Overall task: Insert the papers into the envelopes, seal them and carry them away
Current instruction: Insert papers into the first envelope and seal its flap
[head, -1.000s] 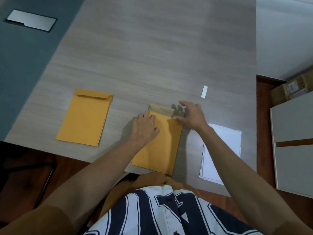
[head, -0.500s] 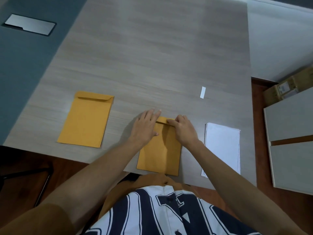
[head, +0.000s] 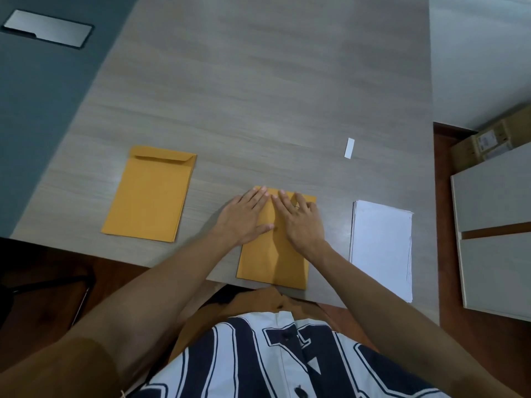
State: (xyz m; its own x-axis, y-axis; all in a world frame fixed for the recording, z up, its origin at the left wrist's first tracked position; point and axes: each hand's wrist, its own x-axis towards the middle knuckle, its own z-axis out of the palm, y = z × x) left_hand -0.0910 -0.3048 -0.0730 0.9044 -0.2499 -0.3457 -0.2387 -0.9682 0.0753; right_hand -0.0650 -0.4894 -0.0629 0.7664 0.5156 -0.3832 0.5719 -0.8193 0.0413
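A yellow-brown envelope [head: 273, 259] lies at the table's near edge, its flap folded down. My left hand [head: 244, 216] and my right hand [head: 301, 222] lie side by side on its upper part, fingers straight, pressing it flat. A second yellow-brown envelope [head: 149, 193] with its flap down lies to the left, untouched. A stack of white papers [head: 382, 248] sits to the right of my right hand.
A small white strip [head: 349, 148] lies on the wooden table [head: 258, 81] beyond the papers. White cabinets [head: 494, 231] and a cardboard box [head: 485, 145] stand on the right. A metal plate [head: 46, 28] is set in the grey surface at far left.
The raised flap of the near envelope has been folded down. Both hands went from pinching the flap's top edge to lying flat on the envelope.
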